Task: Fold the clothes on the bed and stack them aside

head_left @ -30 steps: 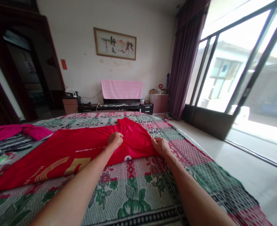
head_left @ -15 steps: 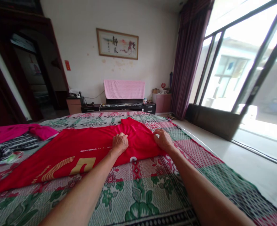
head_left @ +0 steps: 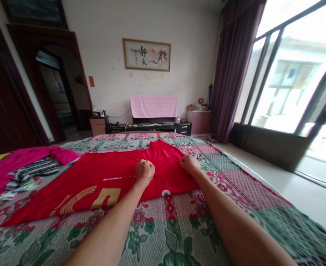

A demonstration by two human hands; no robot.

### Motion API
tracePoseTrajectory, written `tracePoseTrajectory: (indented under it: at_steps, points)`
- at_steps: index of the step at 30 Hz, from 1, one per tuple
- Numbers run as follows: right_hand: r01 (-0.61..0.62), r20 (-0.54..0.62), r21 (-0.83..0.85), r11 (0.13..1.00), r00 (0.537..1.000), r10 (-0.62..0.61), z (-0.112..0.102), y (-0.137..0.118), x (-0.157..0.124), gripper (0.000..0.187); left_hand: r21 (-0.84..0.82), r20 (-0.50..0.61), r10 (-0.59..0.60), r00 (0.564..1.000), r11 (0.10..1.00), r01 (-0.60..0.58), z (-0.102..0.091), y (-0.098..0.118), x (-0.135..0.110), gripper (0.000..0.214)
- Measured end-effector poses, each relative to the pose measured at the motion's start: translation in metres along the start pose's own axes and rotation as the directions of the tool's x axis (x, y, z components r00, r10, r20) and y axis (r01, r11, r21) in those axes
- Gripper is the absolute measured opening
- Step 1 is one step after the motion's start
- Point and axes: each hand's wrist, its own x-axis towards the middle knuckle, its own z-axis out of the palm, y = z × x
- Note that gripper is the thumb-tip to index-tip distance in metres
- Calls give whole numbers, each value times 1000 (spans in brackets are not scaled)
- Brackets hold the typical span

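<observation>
A red T-shirt (head_left: 110, 166) with gold and white print lies spread sideways across the patterned bedspread (head_left: 152, 229). My left hand (head_left: 145, 171) is closed on the shirt's upper middle, right of the white lettering. At the shirt's right end, my right hand (head_left: 190, 163) is closed too, its fingers curled at the fabric's edge. Between the hands the red cloth lies with soft wrinkles, and one sleeve points away from me. A small round white mark shows on the near edge.
On the left lies a pile of clothes with a magenta garment (head_left: 35, 157) and a black-and-white patterned one (head_left: 38, 170). Beyond the bed stands a low black cabinet (head_left: 163, 128) with a pink towel (head_left: 154, 106) above it. A glass door (head_left: 285, 92) is at the right.
The view has swung slightly left, so everything sits further right in it. The cloth between my hands looks flatter, with fewer creases. Both hands stay closed at the shirt.
</observation>
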Motion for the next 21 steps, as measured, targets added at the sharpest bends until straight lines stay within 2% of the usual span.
tracePoseTrajectory:
  at_steps: [3, 8, 14, 21]
  points:
    - [-22, -58, 3, 1000, 998, 23, -5, -1, -4, 27, 69, 4, 11, 1000, 998, -12, 0, 1, -2, 29]
    - [-42, -149, 32, 999, 988, 46, -13, -5, -2, 30, 93, -8, 35, 999, 995, -34, -4, 6, -4, 29]
    - [15, -149, 187, 982, 989, 13, -2, -9, 5, 29, 83, -47, -38, 998, 996, 42, -13, 11, -5, 32]
    - [109, -256, 279, 954, 966, -36, 8, -6, 7, 25, 48, -123, -58, 991, 997, 64, -18, 13, -5, 29]
